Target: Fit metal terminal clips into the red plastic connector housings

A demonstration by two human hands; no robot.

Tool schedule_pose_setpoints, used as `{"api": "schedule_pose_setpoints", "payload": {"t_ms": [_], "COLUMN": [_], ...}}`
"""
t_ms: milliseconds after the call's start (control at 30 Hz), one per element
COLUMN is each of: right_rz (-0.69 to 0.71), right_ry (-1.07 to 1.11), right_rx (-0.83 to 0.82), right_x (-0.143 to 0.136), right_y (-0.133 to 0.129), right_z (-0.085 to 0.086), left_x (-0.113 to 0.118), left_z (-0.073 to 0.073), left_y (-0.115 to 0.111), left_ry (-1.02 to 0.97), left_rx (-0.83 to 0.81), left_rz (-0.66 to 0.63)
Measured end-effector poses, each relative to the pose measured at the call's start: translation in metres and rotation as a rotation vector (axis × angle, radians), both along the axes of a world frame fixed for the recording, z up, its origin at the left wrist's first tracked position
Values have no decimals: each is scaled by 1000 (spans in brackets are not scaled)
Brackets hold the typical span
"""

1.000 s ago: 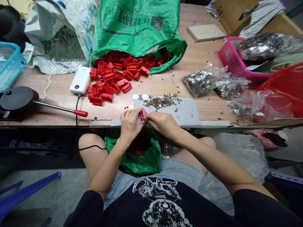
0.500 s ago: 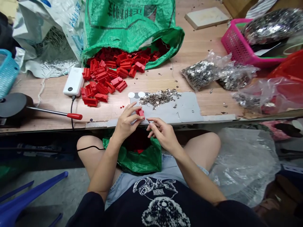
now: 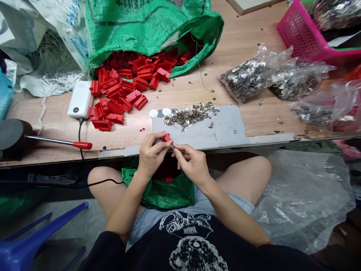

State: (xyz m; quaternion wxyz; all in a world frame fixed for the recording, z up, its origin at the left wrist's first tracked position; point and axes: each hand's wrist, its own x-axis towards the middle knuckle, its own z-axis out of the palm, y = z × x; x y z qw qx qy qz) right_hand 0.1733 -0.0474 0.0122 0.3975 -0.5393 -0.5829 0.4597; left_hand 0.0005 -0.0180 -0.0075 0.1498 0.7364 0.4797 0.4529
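My left hand (image 3: 152, 152) is closed on a small red plastic housing (image 3: 166, 137) at the table's front edge. Close against it, my right hand (image 3: 190, 162) pinches a small dark metal piece (image 3: 173, 145), whose exact kind is too small to tell. The fingertips of both hands nearly meet at the housing's near end. Just behind them, a heap of small metal clips (image 3: 188, 116) lies on a grey mat (image 3: 197, 136). Below my hands, a green bag (image 3: 169, 194) rests in my lap with red pieces inside.
Many red housings (image 3: 114, 90) spill from a green woven sack (image 3: 149, 30). A white power bank (image 3: 80, 99) and a red-tipped lever (image 3: 82, 145) are at left. Plastic bags of metal parts (image 3: 245, 77) and a pink basket (image 3: 299, 34) stand at right.
My right hand has come up to the red housing, bringing the metal piece against its near end. My left hand's fingers have curled in more. The camera view has shifted slightly.
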Motion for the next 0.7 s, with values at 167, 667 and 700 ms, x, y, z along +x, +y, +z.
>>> {"api": "schedule_pose_setpoints", "payload": {"t_ms": [167,667,700], "right_rz": [-44,-6,-3], "right_ry": [-141,-101,-128], "right_rx": [77,89,89], "right_x": [-3,0,0], "right_y": [1,3,3], "right_z": [1,1,2], "left_x": [1,-1,0], "left_z": [3,8,8], "left_y": [1,0,0], "left_ry": [16,-1,-2], "left_rx": [13,12,14], "left_rz": [4,-15,-13]}}
